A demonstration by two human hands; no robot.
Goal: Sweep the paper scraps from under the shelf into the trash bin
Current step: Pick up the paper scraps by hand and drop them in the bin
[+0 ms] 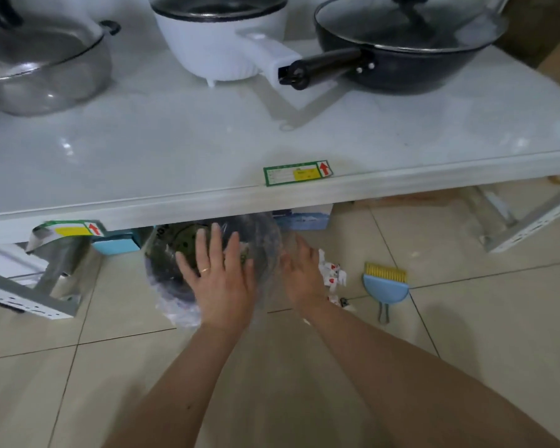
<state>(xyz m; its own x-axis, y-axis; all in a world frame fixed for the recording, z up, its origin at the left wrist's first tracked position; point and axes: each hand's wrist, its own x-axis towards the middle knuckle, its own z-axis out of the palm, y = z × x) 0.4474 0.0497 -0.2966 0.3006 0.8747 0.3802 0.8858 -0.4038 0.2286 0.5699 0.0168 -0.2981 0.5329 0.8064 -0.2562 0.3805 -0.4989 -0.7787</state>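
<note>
A round trash bin [165, 253] lined with a clear plastic bag stands on the floor, half under the white shelf [207, 202]. My left hand [219, 276] hovers over the bin's mouth, fingers spread, holding nothing. My right hand [299, 276] is at the bin's right side, fingers apart, against the clear bag. Crumpled white paper scraps with red marks [333, 274] lie on the tiles just right of my right hand. A small blue dustpan with a yellow-bristled brush [385, 286] lies on the floor further right.
The shelf top carries a steel pot [42, 66], a white electric pot [220, 37] and a black lidded wok [408, 50]. Blue boxes [117, 245] sit under the shelf. Metal shelf legs [527, 221] stand at both sides on beige floor tiles.
</note>
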